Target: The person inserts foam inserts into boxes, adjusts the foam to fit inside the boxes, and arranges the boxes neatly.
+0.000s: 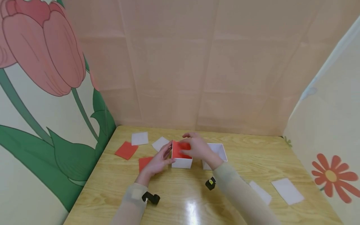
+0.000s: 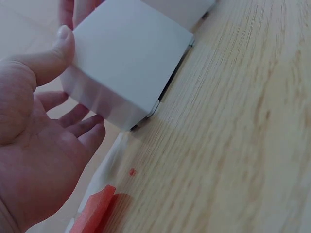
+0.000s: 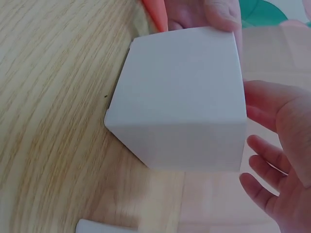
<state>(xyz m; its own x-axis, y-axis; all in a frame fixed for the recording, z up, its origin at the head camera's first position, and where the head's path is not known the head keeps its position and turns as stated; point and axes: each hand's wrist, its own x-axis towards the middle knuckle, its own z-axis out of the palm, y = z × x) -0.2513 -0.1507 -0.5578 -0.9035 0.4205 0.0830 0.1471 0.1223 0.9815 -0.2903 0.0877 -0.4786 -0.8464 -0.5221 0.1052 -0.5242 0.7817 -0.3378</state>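
Observation:
A white open-topped box (image 1: 182,163) stands on the wooden table, with a red square sheet (image 1: 176,151) showing in its top. My left hand (image 1: 157,163) holds the box at its left side; the thumb lies at the front corner and the fingers along the side wall. Above the opening, my right hand (image 1: 197,148) reaches in from the right with loosely bent, spread fingers over the red sheet. The right wrist view shows several of its fingers (image 3: 265,194) outside the box wall, while the box (image 3: 180,82) hides what the others touch.
A second white box (image 1: 220,150) stands close on the right, partly behind my right forearm. Red squares (image 1: 126,150) and white squares (image 1: 139,138) lie at the left. More white pieces (image 1: 287,191) lie at the right. A curtain (image 1: 197,78) hangs behind the table.

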